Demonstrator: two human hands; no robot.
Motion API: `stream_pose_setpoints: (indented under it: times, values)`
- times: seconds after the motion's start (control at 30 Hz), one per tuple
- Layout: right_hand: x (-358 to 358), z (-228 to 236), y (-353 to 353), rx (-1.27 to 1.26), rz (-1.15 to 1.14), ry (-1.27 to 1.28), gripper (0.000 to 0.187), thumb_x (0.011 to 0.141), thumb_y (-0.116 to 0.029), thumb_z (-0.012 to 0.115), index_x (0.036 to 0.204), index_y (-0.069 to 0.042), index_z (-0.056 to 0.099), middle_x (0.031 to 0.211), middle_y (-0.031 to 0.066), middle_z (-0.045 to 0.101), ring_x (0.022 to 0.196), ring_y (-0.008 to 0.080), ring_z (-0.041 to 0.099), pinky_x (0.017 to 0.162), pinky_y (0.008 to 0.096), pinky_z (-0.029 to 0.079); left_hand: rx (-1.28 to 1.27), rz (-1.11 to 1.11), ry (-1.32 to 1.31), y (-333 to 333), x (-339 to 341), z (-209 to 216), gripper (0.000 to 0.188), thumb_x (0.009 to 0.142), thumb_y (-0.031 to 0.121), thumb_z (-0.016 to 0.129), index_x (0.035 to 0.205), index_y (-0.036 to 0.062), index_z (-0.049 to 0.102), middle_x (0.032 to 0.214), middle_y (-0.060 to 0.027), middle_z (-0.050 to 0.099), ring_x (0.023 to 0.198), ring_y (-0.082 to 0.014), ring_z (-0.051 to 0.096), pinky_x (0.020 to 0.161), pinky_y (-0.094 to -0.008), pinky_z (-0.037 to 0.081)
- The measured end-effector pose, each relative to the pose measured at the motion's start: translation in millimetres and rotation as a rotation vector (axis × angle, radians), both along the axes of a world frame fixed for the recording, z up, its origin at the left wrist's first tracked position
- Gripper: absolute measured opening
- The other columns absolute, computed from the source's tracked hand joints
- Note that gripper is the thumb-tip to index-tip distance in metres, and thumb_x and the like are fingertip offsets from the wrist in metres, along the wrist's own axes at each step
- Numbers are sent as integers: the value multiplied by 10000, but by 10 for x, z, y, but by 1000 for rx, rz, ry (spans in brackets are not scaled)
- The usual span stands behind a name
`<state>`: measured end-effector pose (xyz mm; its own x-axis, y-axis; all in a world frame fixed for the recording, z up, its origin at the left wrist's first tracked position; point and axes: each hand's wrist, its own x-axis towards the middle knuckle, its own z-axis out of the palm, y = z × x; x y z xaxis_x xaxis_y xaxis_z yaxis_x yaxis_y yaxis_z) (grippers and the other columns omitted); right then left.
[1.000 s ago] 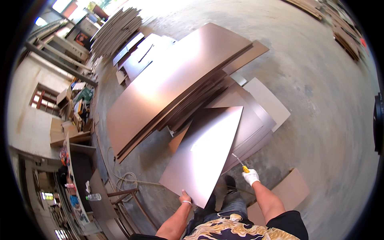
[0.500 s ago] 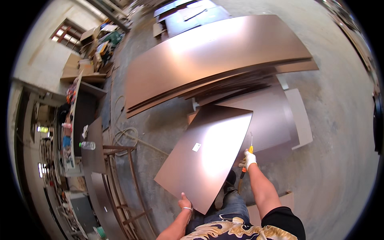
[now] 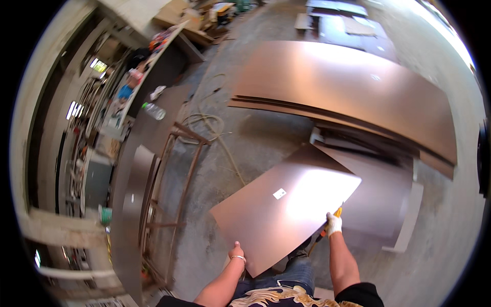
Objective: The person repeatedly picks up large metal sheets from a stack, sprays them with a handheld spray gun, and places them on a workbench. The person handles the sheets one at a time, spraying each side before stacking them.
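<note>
Concrete workshop floor (image 3: pixel 255 133), grey and dusty, with a large stack of brown sheets (image 3: pixel 348 87) lying flat beyond. Cluttered workbench (image 3: pixel 153 66) along the left wall, metal rack (image 3: pixel 174 194) and a coil of hose (image 3: pixel 204 125) near it. In front, one brown panel (image 3: pixel 286 210), carried tilted above the floor, small white sticker on its face. Left hand (image 3: pixel 236 253), bare, pressed against the panel's near edge. Right hand (image 3: pixel 333 224), in a white glove, fingers closed on the panel's right edge together with a yellow-handled tool (image 3: pixel 327 225).
</note>
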<state>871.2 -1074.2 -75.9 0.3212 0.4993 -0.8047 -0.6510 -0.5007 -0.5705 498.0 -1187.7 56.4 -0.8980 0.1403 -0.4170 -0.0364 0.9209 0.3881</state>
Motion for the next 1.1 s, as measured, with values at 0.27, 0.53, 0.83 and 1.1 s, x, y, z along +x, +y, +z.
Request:
stream_pose_setpoints:
  times: [0.27, 0.53, 0.83, 1.1]
  values:
    - [-564, 134, -287, -193, 220, -118, 212, 961, -135, 566, 1139, -43, 498, 843, 87, 623, 614, 251, 618, 447, 378, 483, -32, 121, -18, -156, -924, -87, 712, 867, 573, 547, 1002, -118, 657, 1092, -334, 640, 1060, -457, 613, 929, -484, 477]
    - [-1839, 867, -612, 156, 258, -96, 281, 883, -33, 634, 1134, -97, 522, 827, 39, 621, 606, 180, 621, 465, 321, 498, 47, 81, 10, -766, -2401, 23, 693, 847, 593, 573, 951, -84, 674, 1013, -315, 661, 986, -466, 630, 868, -497, 496]
    - [-3564, 1877, -91, 300, 163, 123, 131, 897, -159, 603, 975, -59, 569, 887, 34, 612, 785, 208, 621, 691, 362, 526, 405, 27, 74, -24, -4234, 678, 629, 855, 582, 623, 795, -44, 638, 772, -248, 658, 771, -430, 642, 693, -479, 490]
    - [-4808, 2046, 567, 444, 517, -88, 93, 873, -131, 618, 926, -75, 567, 828, 22, 572, 755, 181, 576, 693, 333, 495, 479, 190, 212, -372, -5172, 804, 567, 878, 503, 649, 755, -49, 618, 700, -245, 627, 688, -430, 610, 642, -500, 461]
